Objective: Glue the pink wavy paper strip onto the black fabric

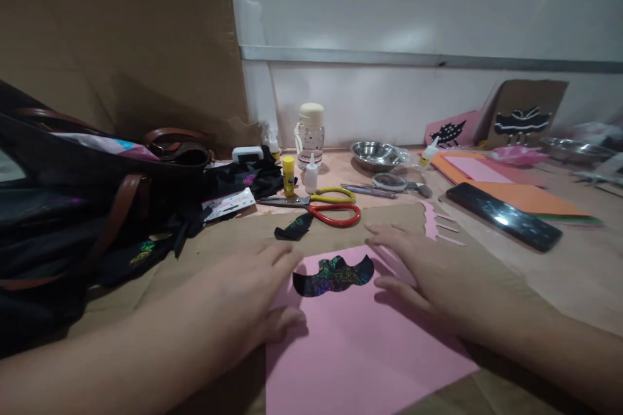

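Spreading two bare hands beside a black cutout on pink paper

A pink sheet [370, 356] lies on brown paper [335, 238] that covers the near part of the tabletop [584, 285]. On the sheet, close to its far edge, rests a glittery black cutout [333, 277] with a wavy top and two pointed ends. The left hand [253, 285] is at the sheet's far-left corner, palm down, fingers slightly bent and thumb reaching in over the paper. The right hand [423, 269] is at the far-right corner, its fingers loosely parted and its thumb just beside the cutout. Both hands are relaxed, with nothing visibly gripped — whether the fingertips press on the sheet, I cannot tell.

Beyond the sheet's far edge lie a black scrap [294, 227] and scissors [311, 200] with one yellow and one red handle; a pink paper scrap [430, 224] lies past the right hand. A yellow glue stick [289, 178], a small white bottle [310, 178] and a drinking bottle [311, 136] stand upright toward the tabletop's far edge — a metal bowl [372, 161] sits to their right. A dark bag [48, 149] with brown handles fills the left side. Toward the right side are a glossy black phone-like object [503, 216] and orange sheets [535, 199].
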### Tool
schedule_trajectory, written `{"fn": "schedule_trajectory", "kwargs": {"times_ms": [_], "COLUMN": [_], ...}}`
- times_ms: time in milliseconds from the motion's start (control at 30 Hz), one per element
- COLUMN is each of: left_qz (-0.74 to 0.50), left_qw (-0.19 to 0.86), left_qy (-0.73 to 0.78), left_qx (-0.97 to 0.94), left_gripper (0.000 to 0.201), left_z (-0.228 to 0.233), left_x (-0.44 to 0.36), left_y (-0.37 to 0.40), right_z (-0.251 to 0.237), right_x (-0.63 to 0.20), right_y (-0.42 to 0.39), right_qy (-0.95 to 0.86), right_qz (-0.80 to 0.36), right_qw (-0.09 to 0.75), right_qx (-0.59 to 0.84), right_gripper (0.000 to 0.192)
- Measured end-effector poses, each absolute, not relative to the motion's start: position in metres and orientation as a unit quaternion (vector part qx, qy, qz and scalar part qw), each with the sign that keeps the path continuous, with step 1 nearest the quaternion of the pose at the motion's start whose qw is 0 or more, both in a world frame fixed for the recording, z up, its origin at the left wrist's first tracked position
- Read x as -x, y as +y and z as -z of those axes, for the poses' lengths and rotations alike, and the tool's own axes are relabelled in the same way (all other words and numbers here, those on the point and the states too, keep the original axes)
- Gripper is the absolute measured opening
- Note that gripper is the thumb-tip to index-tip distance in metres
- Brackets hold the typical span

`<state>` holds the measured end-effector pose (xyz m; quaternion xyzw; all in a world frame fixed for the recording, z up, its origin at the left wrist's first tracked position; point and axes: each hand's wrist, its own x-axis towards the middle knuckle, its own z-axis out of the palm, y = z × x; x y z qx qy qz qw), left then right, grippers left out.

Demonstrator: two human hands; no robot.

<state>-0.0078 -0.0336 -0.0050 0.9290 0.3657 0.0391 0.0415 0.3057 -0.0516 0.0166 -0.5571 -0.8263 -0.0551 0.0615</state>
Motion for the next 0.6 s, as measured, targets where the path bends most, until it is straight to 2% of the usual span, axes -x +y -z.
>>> {"fn": "schedule_trajectory", "kwargs": {"times_ms": [100, 200, 333, 467, 600], "left_qz": [0.015, 0.038, 0.041, 0.012, -0.022], "left_qw": [0.057, 0.079, 0.094, 0.086, 0.075], "left_qy": [0.409, 0.436, 0.454, 0.441, 0.419], "left_qx": [-0.911, -0.896, -0.885, -0.894, -0.905], "left_gripper": [0.073, 0.087, 0.085, 0.075, 0.068], "left_z": [-0.029, -0.044, -0.048, -0.045, -0.036], "left_x": [-0.011, -0.026, -0.032, -0.026, -0.016], "left_y": [-0.014, -0.001, 0.000, 0.001, 0.006], "right_z": [-0.014, -0.008, -0.013, -0.026, -0.025], "right_x": [-0.320, -0.329, -0.324, -0.312, -0.311], "right_y": [-0.039, -0.035, -0.039, -0.042, -0.040], "right_qy": [-0.781, -0.774, -0.770, -0.774, -0.770], "right_qz": [0.023, 0.029, 0.011, -0.063, -0.125], "right_qw": [0.047, 0.033, 0.032, 0.043, 0.083], "right_qx": [0.622, 0.632, 0.638, 0.629, 0.621], "right_gripper": [0.052, 0.060, 0.058, 0.053, 0.063]}}
